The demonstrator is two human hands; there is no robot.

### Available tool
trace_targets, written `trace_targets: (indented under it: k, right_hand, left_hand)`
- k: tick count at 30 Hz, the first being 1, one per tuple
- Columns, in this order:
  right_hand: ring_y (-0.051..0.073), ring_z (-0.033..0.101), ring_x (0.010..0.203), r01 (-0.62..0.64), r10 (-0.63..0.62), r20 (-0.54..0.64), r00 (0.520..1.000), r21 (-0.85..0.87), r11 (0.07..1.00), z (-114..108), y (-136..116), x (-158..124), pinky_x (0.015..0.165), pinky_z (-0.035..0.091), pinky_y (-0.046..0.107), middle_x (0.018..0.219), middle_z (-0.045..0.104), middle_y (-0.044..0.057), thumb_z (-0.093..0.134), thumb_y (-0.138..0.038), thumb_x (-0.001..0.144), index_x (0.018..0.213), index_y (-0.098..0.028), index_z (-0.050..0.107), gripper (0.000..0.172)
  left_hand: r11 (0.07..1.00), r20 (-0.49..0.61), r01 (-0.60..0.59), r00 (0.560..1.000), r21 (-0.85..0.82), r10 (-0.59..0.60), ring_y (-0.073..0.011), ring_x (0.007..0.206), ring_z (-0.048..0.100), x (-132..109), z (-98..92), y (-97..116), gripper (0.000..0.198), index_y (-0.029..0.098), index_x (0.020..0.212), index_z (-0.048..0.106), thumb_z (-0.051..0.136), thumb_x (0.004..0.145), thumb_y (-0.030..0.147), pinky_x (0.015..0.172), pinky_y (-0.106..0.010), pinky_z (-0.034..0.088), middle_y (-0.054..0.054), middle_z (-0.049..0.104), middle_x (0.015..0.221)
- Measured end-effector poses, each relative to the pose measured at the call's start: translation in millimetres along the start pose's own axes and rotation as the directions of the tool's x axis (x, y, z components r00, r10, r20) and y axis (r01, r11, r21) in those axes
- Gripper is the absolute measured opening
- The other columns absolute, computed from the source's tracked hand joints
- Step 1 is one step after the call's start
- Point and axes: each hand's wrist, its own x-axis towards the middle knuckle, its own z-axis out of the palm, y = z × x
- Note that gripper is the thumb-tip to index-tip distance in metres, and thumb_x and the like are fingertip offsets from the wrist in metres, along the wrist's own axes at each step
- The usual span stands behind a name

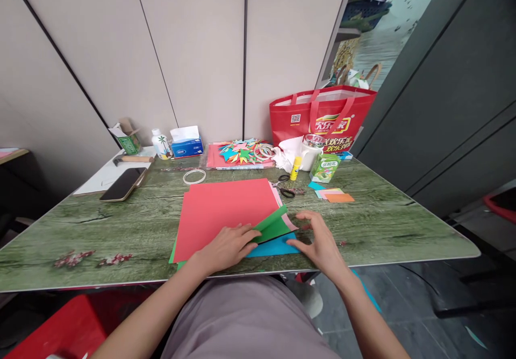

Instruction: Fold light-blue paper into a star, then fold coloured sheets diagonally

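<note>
A stack of coloured paper with a red sheet (229, 203) on top lies near the table's front edge. My left hand (228, 246) rests across its lower right part. Its fingertips lie on a folded green paper (274, 224), with the thumb just below the paper's edge, closed on it. Under the green shows a blue sheet (274, 245), and pink edges stick out at the right. My right hand (322, 243) is open at the right, fingers apart and curved, its thumb by the blue sheet's right end. Black-handled scissors (287, 192) lie beyond the stack.
Behind the stack are a tape roll (194, 177), cut-paper pile (242, 152), glue stick (295, 169), green drink carton (324, 167) and red bag (290, 120). Small paper pieces (339, 198) lie right. Left are a phone (123, 184), hammer (133, 158), bottle (161, 145) and tissue pack (187, 148).
</note>
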Motion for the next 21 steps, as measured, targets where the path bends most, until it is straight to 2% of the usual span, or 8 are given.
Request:
trace_targets:
  k: [2, 4, 6, 8, 10, 13, 19, 21]
  right_hand:
    - [0.019, 0.06, 0.066, -0.2, 0.202, -0.007, 0.979, 0.121, 0.972, 1.4, 2.8, -1.8, 0.068, 0.05, 0.038, 0.083, 0.061, 0.008, 0.065, -0.051, 0.067, 0.082, -0.019, 0.051, 0.038]
    - [0.019, 0.061, 0.06, -0.381, 0.337, 0.186, 0.923, 0.32, 0.867, 2.8, 2.5, -3.7, 0.065, 0.052, 0.037, 0.067, 0.061, 0.004, 0.062, -0.055, 0.068, 0.072, -0.019, 0.049, 0.039]
    - [0.02, 0.064, 0.065, -0.499, 0.34, 0.381, 0.86, 0.484, 0.719, 3.8, 0.0, -5.2, 0.068, 0.053, 0.036, 0.063, 0.061, 0.002, 0.067, -0.053, 0.064, 0.071, -0.019, 0.046, 0.04]
    - [0.018, 0.064, 0.066, -0.542, 0.33, 0.439, 0.836, 0.566, 0.621, 4.2, -2.5, -6.0, 0.071, 0.053, 0.036, 0.061, 0.059, -0.003, 0.075, -0.047, 0.057, 0.071, -0.02, 0.043, 0.043]
    - [0.015, 0.062, 0.061, -0.544, 0.334, 0.436, 0.836, 0.573, 0.613, 3.7, -3.3, -5.9, 0.07, 0.053, 0.035, 0.056, 0.053, -0.007, 0.079, -0.041, 0.051, 0.069, -0.021, 0.041, 0.047]
    - [0.013, 0.058, 0.058, -0.54, 0.329, 0.445, 0.833, 0.525, 0.658, 1.7, -1.5, -5.3, 0.068, 0.054, 0.033, 0.056, 0.052, -0.007, 0.082, -0.037, 0.045, 0.067, -0.021, 0.043, 0.047]
    - [0.012, 0.059, 0.058, -0.557, 0.354, 0.445, 0.822, 0.502, 0.662, -2.2, 1.2, -4.6, 0.066, 0.054, 0.032, 0.065, 0.058, -0.003, 0.078, -0.038, 0.051, 0.082, -0.019, 0.06, 0.04]
    - [0.013, 0.06, 0.06, -0.553, 0.342, 0.462, 0.818, 0.472, 0.686, -1.5, 0.8, -3.3, 0.064, 0.054, 0.03, 0.065, 0.059, -0.002, 0.074, -0.042, 0.057, 0.081, -0.017, 0.063, 0.037]
  left_hand:
    - [1.0, -0.001, 0.005, 1.0, -0.007, -0.005, -0.0242, 0.111, 0.051, 0.0, 0.1, -1.4, 0.035, 0.025, 0.12, 0.046, 0.026, 0.093, 0.036, 0.079, -0.034, 0.044, -0.008, 0.052, 0.127]
    - [1.0, -0.003, 0.008, 1.0, -0.016, -0.009, -0.024, 0.113, 0.051, 0.0, 0.2, -2.5, 0.035, 0.026, 0.12, 0.046, 0.027, 0.093, 0.037, 0.08, -0.034, 0.043, -0.007, 0.052, 0.127]
    - [1.0, -0.007, 0.008, 1.0, -0.026, -0.008, -0.0238, 0.111, 0.052, 0.2, 0.4, -3.4, 0.035, 0.027, 0.12, 0.047, 0.029, 0.093, 0.038, 0.08, -0.034, 0.044, -0.007, 0.052, 0.127]
    - [0.999, -0.017, 0.005, 1.0, -0.041, -0.006, -0.0241, 0.109, 0.053, 0.1, 0.8, -4.1, 0.034, 0.027, 0.119, 0.048, 0.03, 0.092, 0.039, 0.078, -0.034, 0.044, -0.007, 0.053, 0.126]
    - [0.998, -0.032, 0.001, 0.999, -0.061, -0.003, -0.0244, 0.108, 0.054, -0.2, 1.6, -4.7, 0.034, 0.027, 0.118, 0.049, 0.031, 0.092, 0.038, 0.078, -0.034, 0.045, -0.007, 0.053, 0.126]
    - [0.996, -0.049, 0.001, 0.999, -0.084, -0.005, -0.0238, 0.108, 0.053, -0.8, 2.5, -5.0, 0.034, 0.027, 0.119, 0.049, 0.032, 0.092, 0.038, 0.08, -0.034, 0.044, -0.007, 0.053, 0.125]
    - [0.998, -0.016, -0.025, 1.0, -0.061, 0.024, -0.0222, 0.11, 0.052, -1.1, 2.6, -4.9, 0.047, 0.038, 0.135, 0.027, 0.028, 0.092, 0.018, 0.075, -0.032, 0.045, -0.003, 0.05, 0.128]
    - [0.999, -0.003, -0.029, 1.0, -0.014, 0.029, -0.024, 0.109, 0.052, -0.9, 3.9, -5.6, 0.051, 0.038, 0.134, 0.03, 0.027, 0.089, 0.012, 0.073, -0.032, 0.046, -0.005, 0.049, 0.129]
